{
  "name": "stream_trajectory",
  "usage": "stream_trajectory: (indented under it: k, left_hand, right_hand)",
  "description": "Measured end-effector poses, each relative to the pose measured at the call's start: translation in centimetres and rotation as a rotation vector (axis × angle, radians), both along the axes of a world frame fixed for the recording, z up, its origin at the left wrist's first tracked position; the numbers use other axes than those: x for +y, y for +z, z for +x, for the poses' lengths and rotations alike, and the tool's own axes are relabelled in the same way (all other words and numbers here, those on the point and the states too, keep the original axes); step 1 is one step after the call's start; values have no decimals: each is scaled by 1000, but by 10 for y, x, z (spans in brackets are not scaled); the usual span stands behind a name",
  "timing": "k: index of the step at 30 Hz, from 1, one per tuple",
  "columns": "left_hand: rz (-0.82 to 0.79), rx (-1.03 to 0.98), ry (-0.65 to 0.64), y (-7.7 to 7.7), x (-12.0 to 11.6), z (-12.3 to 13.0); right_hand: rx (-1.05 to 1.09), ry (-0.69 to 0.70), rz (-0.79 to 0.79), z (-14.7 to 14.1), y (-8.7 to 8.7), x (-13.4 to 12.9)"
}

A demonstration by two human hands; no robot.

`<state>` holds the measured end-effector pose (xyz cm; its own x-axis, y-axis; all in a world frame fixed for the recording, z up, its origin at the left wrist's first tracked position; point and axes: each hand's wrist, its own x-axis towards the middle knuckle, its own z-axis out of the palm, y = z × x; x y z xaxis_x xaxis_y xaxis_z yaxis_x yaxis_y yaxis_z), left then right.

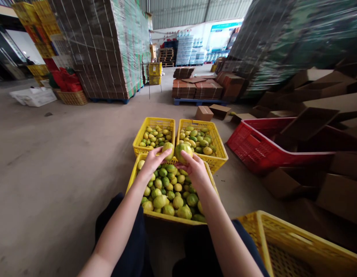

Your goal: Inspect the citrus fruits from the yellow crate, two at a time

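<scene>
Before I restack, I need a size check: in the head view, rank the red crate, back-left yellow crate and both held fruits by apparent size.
1. Red crate
2. Back-left yellow crate
3. Fruit in the right hand
4. Fruit in the left hand

Both fruits are partly hidden.

Just the one head cam, angled forward and down over the knees point(139, 242), fruit point(181, 151) close, pallets point(166, 54) way back.
</scene>
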<state>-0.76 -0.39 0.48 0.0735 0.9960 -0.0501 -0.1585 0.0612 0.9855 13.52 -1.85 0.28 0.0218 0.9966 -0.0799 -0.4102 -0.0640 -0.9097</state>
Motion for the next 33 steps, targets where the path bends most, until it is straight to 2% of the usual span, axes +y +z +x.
stream_trajectory:
  k: [5,10,16,23,33]
  left_hand:
    - [-64,-5,6,0,2,-1]
    - [-113,28,-31,0,2,-2]
    - [-140,81,-83,1,1,-1]
    - [-161,91,-85,2,1,-1]
    - [-149,78,-113,3,-1,-1]
  right_hand:
    - [-41,1,-17,3,-1,-1]
    - [40,38,-10,3,1,0]
    - [168,94,-150,4,8,0]
    - [230,248,-272,7,10,0]
    - [123,333,-365,2,0,3]
